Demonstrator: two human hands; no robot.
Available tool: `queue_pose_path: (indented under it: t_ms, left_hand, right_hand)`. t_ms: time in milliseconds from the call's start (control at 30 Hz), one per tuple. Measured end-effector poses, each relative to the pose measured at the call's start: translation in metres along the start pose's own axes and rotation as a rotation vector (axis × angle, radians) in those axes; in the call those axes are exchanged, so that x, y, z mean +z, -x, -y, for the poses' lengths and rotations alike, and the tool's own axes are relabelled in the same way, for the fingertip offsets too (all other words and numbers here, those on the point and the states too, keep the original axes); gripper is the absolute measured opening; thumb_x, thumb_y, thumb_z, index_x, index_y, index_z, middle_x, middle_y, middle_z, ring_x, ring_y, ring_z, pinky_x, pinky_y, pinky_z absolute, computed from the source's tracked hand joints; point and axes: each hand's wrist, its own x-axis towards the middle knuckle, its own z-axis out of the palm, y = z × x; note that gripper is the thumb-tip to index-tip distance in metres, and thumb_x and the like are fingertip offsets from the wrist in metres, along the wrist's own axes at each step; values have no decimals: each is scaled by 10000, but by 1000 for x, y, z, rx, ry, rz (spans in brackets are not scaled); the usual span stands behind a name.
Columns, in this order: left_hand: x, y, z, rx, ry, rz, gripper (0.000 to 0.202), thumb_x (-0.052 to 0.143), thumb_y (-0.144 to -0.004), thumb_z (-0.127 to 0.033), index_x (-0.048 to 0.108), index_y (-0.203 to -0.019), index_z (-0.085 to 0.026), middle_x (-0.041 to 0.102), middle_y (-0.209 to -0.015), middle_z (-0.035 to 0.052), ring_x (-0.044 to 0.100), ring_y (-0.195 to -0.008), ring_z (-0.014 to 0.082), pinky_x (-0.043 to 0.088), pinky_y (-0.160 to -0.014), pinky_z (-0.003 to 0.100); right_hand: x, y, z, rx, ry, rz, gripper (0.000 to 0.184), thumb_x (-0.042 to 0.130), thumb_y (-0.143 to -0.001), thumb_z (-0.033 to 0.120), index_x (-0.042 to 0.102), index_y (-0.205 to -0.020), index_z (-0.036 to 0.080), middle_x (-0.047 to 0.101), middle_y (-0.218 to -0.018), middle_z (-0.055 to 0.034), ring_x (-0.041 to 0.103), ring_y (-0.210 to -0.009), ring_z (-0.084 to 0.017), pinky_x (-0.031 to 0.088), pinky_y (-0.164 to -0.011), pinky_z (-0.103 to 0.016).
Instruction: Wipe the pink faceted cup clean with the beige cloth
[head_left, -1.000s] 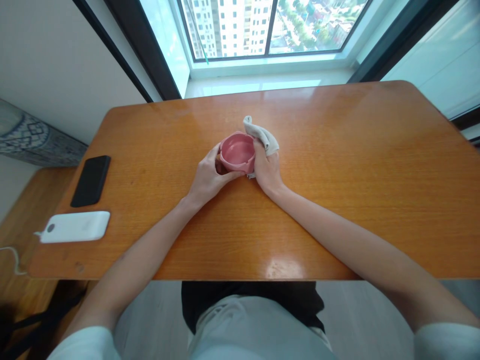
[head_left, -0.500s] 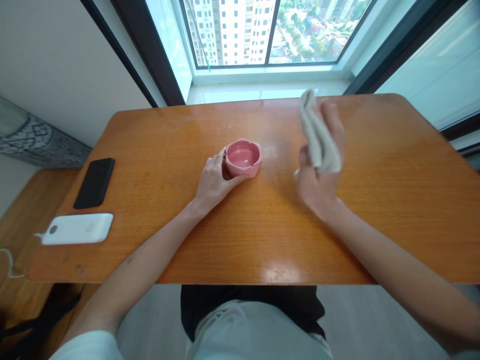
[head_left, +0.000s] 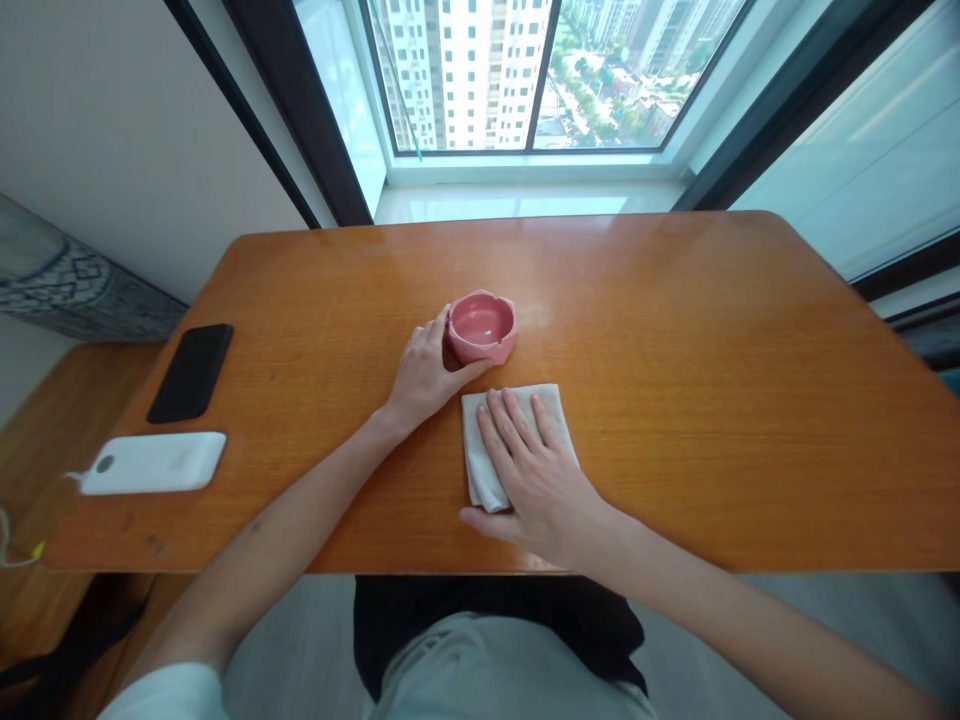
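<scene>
A small pink bowl-shaped dish (head_left: 482, 325) with a notched rim stands upright near the middle of the wooden table (head_left: 712, 380). My left hand (head_left: 421, 378) curls around its left side, fingers and thumb gripping the wall. Just in front of the dish lies a folded beige cloth (head_left: 487, 450), flat on the table. My right hand (head_left: 536, 475) rests on top of the cloth with its fingers stretched out and spread, pressing it down.
A black phone (head_left: 190, 371) and a white power bank (head_left: 154, 462) with a cable lie at the table's left end. A window sill and dark window frame run behind the far edge. A patterned cushion (head_left: 67, 290) sits at the left.
My right hand took the cloth away from the dish, swung it up to the right, then brought it down flat on the table in front of the dish. The left hand stayed on the dish.
</scene>
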Motion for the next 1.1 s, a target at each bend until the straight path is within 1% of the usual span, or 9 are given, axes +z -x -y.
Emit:
queue_pose_path:
  t_ms: [67,100,167,200,300,367,433,600,1100]
  left_hand:
    - [-9,-3,1,-6,78,63,989,792,-963,-761,531,-1705,-163,666,-1662,205,645,-1513,399,494,-1328,559]
    - [-13,-6,2,-17,132,89,873,655,-1052,-759,566,-1681,-160,687,-1644,197,668,-1500,374,503,-1326,540]
    - [-22,-15,8,-59,208,95,715,373,-1181,-659,637,-1617,-157,745,-1576,178,729,-1434,321,535,-1304,510]
    - [-25,-20,12,-74,191,72,678,345,-1193,-598,654,-1594,-148,756,-1560,176,742,-1416,312,546,-1297,508]
    - [-29,-37,30,-25,-83,21,624,495,-1124,-438,613,-1624,-84,659,-1679,215,614,-1588,352,434,-1402,563]
    - [-29,-47,42,-8,-240,48,666,459,-1132,-410,526,-1697,-64,525,-1800,224,452,-1728,367,328,-1461,593]
    - [-28,-53,53,-37,-344,93,732,413,-1156,-443,415,-1767,-39,371,-1887,223,296,-1808,376,250,-1491,595]
    - [-25,-55,62,-83,-477,199,792,377,-1174,-507,329,-1814,-43,264,-1926,193,225,-1833,364,157,-1514,577]
    - [-23,-51,63,-76,-481,175,772,373,-1177,-508,368,-1809,-65,308,-1912,183,262,-1825,351,203,-1511,571]
  right_hand:
    - [-22,-1,-8,-50,-100,0,1218,589,-1006,867,276,-1825,21,258,-1912,-261,217,-1821,-461,242,-1474,-733]
    - [-35,-4,-17,-50,-137,-41,1118,543,-1057,825,250,-1849,93,274,-1925,-205,228,-1828,-408,286,-1474,-698]
    - [-61,-19,-46,-3,-156,-231,864,457,-1150,680,262,-1864,234,323,-1932,-107,250,-1831,-334,276,-1488,-663]
    - [-72,-30,-65,35,-134,-312,790,427,-1172,623,285,-1861,265,343,-1928,-93,255,-1831,-327,246,-1496,-665]
    - [-83,-72,-126,237,24,-397,786,355,-1183,535,304,-1842,111,329,-1922,-198,210,-1837,-399,195,-1482,-714]
    - [-75,-96,-158,395,137,-311,808,313,-1180,482,285,-1813,-20,243,-1929,-273,166,-1841,-434,192,-1479,-699]
    - [-59,-109,-177,477,206,-199,820,285,-1179,497,260,-1821,-12,202,-1944,-251,156,-1846,-415,172,-1483,-685]
    - [-36,-110,-184,507,184,-123,840,230,-1177,550,243,-1835,28,188,-1954,-209,171,-1847,-383,122,-1480,-703]
    - [-30,-108,-194,487,201,-164,830,245,-1174,568,299,-1828,59,253,-1944,-190,229,-1835,-386,171,-1473,-704]
